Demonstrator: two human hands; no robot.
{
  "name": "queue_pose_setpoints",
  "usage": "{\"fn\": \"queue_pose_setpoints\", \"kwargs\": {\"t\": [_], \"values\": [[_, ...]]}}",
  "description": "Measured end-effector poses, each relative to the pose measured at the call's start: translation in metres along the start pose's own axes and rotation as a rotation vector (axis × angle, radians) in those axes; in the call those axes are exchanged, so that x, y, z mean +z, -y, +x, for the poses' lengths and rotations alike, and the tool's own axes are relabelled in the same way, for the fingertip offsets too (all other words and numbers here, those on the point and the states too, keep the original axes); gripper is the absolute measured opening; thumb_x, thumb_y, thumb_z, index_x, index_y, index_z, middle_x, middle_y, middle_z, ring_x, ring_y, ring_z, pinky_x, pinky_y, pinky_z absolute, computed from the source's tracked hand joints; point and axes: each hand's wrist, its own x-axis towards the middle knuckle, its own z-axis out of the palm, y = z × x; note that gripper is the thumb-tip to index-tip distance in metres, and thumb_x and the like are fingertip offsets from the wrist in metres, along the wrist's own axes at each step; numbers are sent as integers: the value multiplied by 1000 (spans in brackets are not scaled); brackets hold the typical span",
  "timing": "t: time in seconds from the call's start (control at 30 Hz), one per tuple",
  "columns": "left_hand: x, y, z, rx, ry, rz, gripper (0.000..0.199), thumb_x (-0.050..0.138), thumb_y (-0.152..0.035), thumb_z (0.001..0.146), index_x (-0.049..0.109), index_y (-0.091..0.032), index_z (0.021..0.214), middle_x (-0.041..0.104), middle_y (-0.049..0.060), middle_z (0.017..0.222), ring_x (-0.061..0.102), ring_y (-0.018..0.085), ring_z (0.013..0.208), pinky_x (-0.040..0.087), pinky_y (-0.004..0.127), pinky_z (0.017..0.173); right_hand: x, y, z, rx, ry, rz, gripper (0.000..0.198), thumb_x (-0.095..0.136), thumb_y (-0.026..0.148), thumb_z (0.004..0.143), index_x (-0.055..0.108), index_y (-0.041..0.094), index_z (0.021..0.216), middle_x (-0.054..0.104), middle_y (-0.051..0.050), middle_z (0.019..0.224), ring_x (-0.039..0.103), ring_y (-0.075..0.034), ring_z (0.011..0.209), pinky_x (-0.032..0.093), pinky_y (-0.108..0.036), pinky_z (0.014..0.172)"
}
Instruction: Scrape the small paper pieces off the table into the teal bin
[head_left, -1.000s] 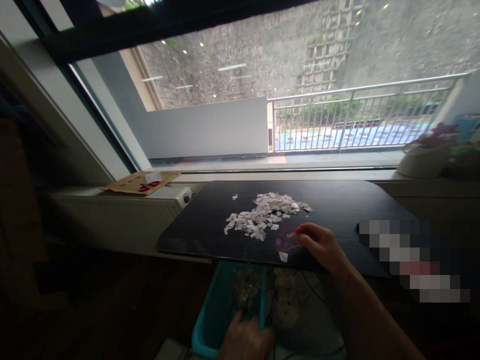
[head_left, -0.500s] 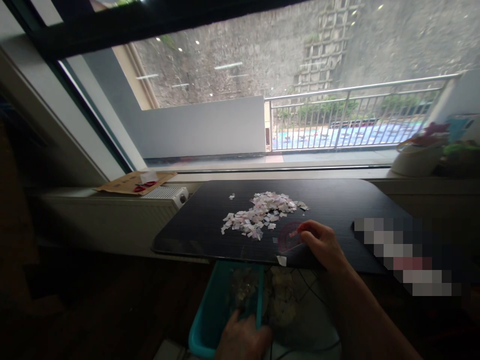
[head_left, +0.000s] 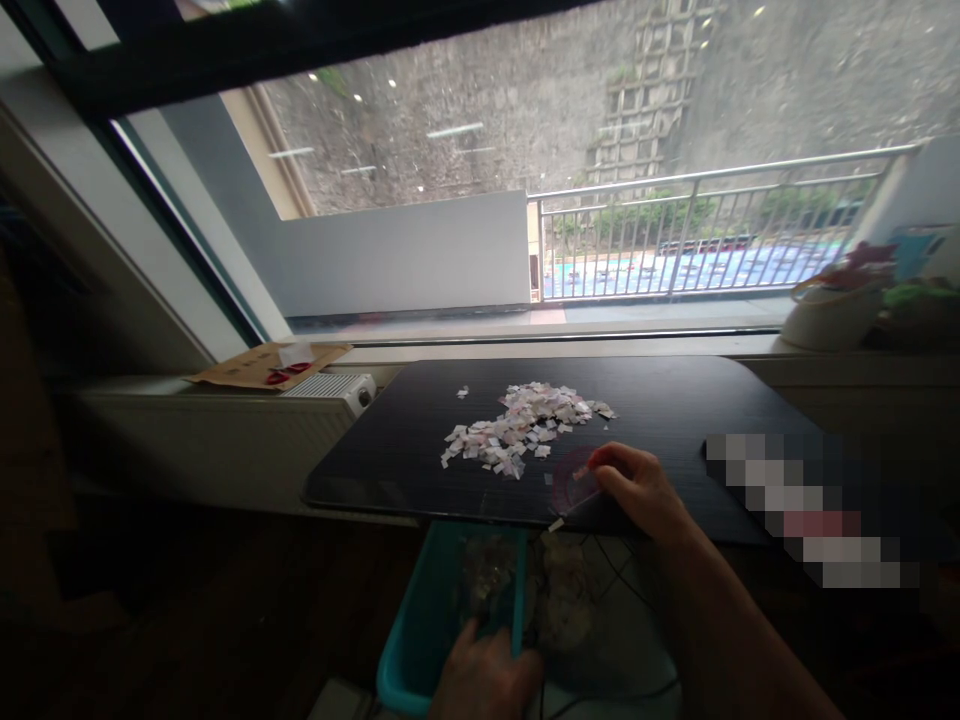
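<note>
My right hand (head_left: pixel 637 490) is closed in a pinch on a see-through, pink-tinted plastic protractor (head_left: pixel 576 482), low over the front of the dark table. By its lower left edge, a small white paper slip (head_left: pixel 556 524) lies at the table's front edge. A spread heap of small white and pinkish paper pieces (head_left: pixel 517 425) lies just beyond the protractor. Below the table edge, my left hand (head_left: pixel 487 675) grips the right wall of a teal plastic bin (head_left: pixel 409 640), fingers inside and thumb outside. Dim, shiny bits (head_left: pixel 489 570) fill the bin's far end.
The dark table (head_left: pixel 675 400) stands against a window sill. Red-handled scissors (head_left: pixel 287 374) lie on brown paper (head_left: pixel 240 365) over the radiator (head_left: pixel 330 390). A white pot (head_left: pixel 832 310) stands at right on the sill. Cables (head_left: pixel 611 565) hang below the table.
My right hand and the protractor have shifted slightly left and nearer. The white slip at the front edge has moved left and shows narrower. My left hand stays on the bin.
</note>
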Motion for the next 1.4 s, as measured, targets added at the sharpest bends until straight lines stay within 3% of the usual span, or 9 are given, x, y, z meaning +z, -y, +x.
{"fn": "queue_pose_setpoints", "kwargs": {"t": [0.13, 0.33, 0.43, 0.53, 0.73, 0.83, 1.17, 1.27, 1.4], "values": [[4, 0, 1, -8, 10, 16, 9, 61, -28, 88, 67, -22, 86, 68, 5, 85, 65, 23, 82, 43, 43, 88, 0, -3, 1, 10, -39, -4, 13, 53, 26, 72, 63, 18, 69, 70, -1, 67, 56, -14, 58, 41, -23, 55], [17, 0, 5, 82, -65, 63, 13, 59, -22, 87, 67, -21, 77, 66, 5, 73, 64, 22, 69, 44, 46, 84, 2, -7, 5, 37, -158, -56, 21, 56, 33, 76, 67, 17, 83, 71, -4, 75, 64, -20, 71, 46, -29, 69], [24, -2, 14, 120, -74, 94, 13, 61, -22, 84, 67, -20, 72, 64, 4, 66, 63, 21, 62, 46, 47, 81, 5, -8, 5, 24, -109, -56, 23, 59, 35, 75, 69, 17, 83, 72, -5, 77, 66, -20, 72, 48, -30, 69], [25, -8, 26, 111, -2, 137, 12, 66, -24, 80, 69, -20, 70, 64, 5, 62, 63, 22, 57, 47, 51, 77, 6, -8, 4, 1, -36, -38, 24, 61, 37, 73, 71, 18, 83, 74, -4, 79, 67, -20, 72, 50, -28, 67], [8, -16, 29, 154, -16, 155, 8, 66, -24, 82, 72, -21, 78, 67, 8, 67, 65, 24, 61, 50, 49, 73, 0, -6, 3, 12, -84, -85, 21, 56, 33, 77, 69, 17, 82, 71, -4, 74, 65, -19, 70, 48, -27, 66], [2, -16, 26, 164, -18, 158, 9, 66, -25, 83, 72, -21, 79, 67, 8, 67, 66, 24, 62, 51, 47, 73, 1, -5, 2, -2, -19, -75, 19, 59, 32, 74, 70, 17, 79, 71, -2, 72, 64, -18, 68, 48, -25, 63], [35, -15, 38, 84, 5, 172, 5, 72, -26, 75, 73, -22, 74, 67, 9, 63, 65, 27, 58, 50, 53, 72, 3, -4, 0, -29, 108, -50, 23, 61, 35, 76, 71, 16, 84, 72, -4, 75, 66, -18, 69, 50, -25, 63], [32, -15, 36, 99, 1, 169, 7, 71, -27, 77, 73, -22, 74, 67, 10, 63, 66, 27, 58, 50, 52, 72, 3, -4, 0, -29, 157, -46, 23, 64, 37, 74, 73, 17, 82, 72, -3, 70, 66, -17, 63, 50, -24, 57], [20, -15, 31, 135, -32, 173, 6, 69, -24, 79, 73, -21, 76, 68, 9, 65, 67, 26, 60, 51, 50, 74, 4, -7, 2, -25, 125, -41, 28, 62, 38, 77, 73, 16, 90, 75, -6, 83, 69, -19, 75, 53, -26, 67]]}}
